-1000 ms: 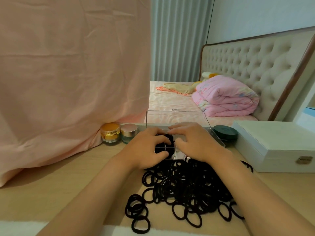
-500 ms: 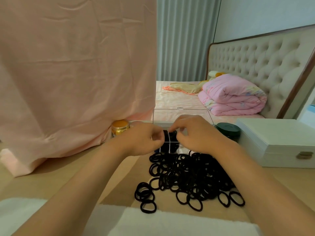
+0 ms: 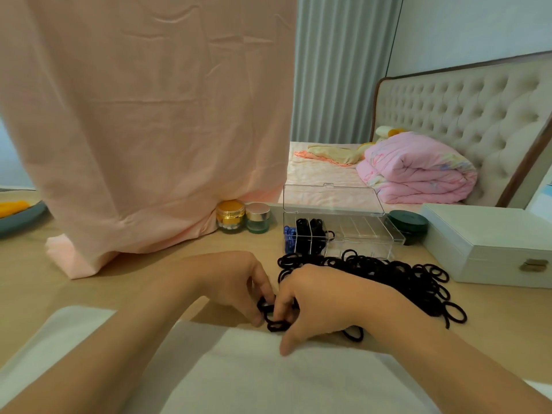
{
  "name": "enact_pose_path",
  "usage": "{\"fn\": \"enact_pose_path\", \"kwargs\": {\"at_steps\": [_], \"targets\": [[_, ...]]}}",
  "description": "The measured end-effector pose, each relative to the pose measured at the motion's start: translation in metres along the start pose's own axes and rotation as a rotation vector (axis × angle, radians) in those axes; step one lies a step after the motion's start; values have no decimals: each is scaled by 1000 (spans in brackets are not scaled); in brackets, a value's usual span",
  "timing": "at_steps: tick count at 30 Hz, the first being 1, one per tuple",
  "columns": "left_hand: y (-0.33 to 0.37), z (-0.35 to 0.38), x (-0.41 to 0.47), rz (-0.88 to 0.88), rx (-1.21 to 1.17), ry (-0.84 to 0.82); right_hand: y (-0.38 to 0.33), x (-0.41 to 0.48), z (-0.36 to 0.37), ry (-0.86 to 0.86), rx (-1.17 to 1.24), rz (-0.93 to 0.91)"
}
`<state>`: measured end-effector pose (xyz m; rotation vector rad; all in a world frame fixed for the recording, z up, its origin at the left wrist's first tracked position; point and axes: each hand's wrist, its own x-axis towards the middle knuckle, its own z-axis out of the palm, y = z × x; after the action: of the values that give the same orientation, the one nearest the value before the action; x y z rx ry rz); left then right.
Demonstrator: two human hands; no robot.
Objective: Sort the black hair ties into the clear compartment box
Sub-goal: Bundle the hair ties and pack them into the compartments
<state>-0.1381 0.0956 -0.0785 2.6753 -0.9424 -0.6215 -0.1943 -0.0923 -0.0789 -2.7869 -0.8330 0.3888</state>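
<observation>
Fingers [image 3: 263, 289] of the left hand [image 3: 227, 279] and right hand [image 3: 322, 300] pinch a few black hair ties [image 3: 277, 325] in front of the clear compartment box [image 3: 363, 231]; two compartments hold ties, the big pile [image 3: 388, 273] just before it is left to sort

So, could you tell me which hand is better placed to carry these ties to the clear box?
Probably the right hand: both pinch hair ties, but the clear box lies ahead of it, farther from the left hand.
</observation>
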Motion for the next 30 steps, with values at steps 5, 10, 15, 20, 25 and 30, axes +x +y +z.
{"fn": "enact_pose_path", "kwargs": {"at_steps": [5, 10, 15, 20, 25, 30], "targets": [[-14, 6, 10, 61, -56, 109, 12, 1, -4, 65, 226, 13], [-24, 8, 18, 61, -51, 255, 21, 3, -11, 188, 315, 117], [-32, -1, 16, 17, -191, 329, 5, 16, 6, 142, -140, 69], [-34, -2, 16, -37, -287, 340, 5, 22, 10, 155, -184, 23], [-21, 0, 16, -58, -498, 373, 16, 23, 0, 484, 384, 128], [-2, 1, 15, -3, -949, 259, 21, 22, -5, 658, 550, 297]]}}
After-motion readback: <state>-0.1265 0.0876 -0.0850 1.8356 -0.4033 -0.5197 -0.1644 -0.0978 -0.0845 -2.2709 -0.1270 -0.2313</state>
